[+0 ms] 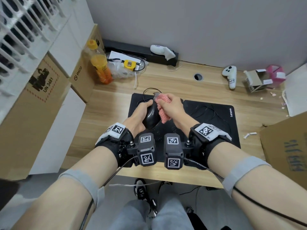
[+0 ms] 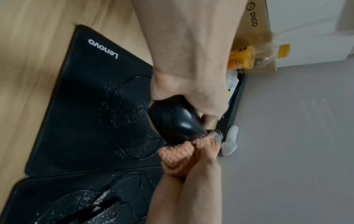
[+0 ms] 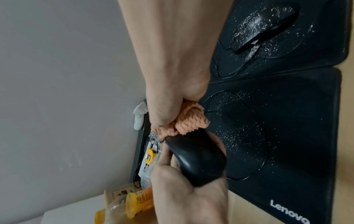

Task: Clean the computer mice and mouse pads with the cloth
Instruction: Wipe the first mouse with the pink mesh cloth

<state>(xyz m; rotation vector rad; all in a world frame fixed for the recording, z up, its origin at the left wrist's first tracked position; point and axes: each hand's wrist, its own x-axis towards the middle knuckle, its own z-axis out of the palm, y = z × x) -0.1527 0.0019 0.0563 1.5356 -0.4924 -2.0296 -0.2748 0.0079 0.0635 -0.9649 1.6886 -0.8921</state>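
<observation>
Meanwhile left hand (image 1: 137, 113) fingers clasp a mouse (image 1: 152, 116); right hand (image 1: 172, 107) fingers bunch the cloth (image 1: 163, 112); orange bottle (image 1: 99, 63) nearby.

Wrists: my 2 black straps (image 1: 114, 143), white tags with black square codes.
Cameras: 2 dark grey boxes (image 1: 147, 149), coded.
Forearms: grey bands (image 1: 79, 181), black cables.
Legs: grey trousers (image 1: 166, 214).
</observation>
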